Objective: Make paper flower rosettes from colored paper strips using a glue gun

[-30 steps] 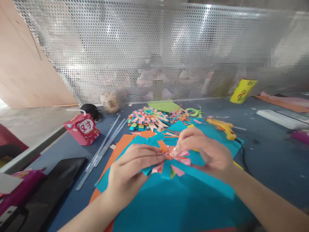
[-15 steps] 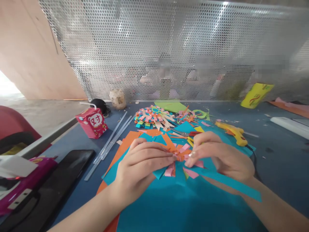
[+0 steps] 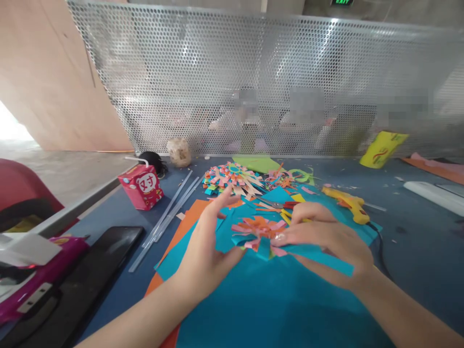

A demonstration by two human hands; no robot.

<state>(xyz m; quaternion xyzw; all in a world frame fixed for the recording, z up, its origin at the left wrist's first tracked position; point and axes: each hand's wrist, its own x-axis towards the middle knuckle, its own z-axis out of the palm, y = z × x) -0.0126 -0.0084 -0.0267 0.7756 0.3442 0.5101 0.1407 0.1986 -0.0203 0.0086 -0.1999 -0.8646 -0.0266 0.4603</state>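
A small paper flower (image 3: 258, 229) of orange, pink and blue strips lies over the large blue paper sheet (image 3: 282, 299). My right hand (image 3: 326, 237) pinches its right edge between thumb and fingers; a long blue paper strip (image 3: 326, 258) runs out beneath those fingers. On the other side, my left hand (image 3: 206, 241) is open, fingers raised and apart from the thumb. The thumb tip is close to the flower's left edge; whether it touches, I cannot tell. Behind the flower are scissors (image 3: 286, 205) with red handles, and yellow handles partly hidden by my right hand.
A larger layered paper flower (image 3: 234, 176) sits behind, beside paper scraps (image 3: 281, 179). To the right lies a yellow glue gun (image 3: 348, 203) with its cord. Clear glue sticks (image 3: 166, 215), a pink drink carton (image 3: 141, 186) and a black phone (image 3: 112, 249) are left. A perforated metal screen (image 3: 217, 72) stands behind.
My left hand has let go of the flower, lifting and spreading its fingers. My right hand keeps its pinch, and the blue strip's free end has shifted left and up.
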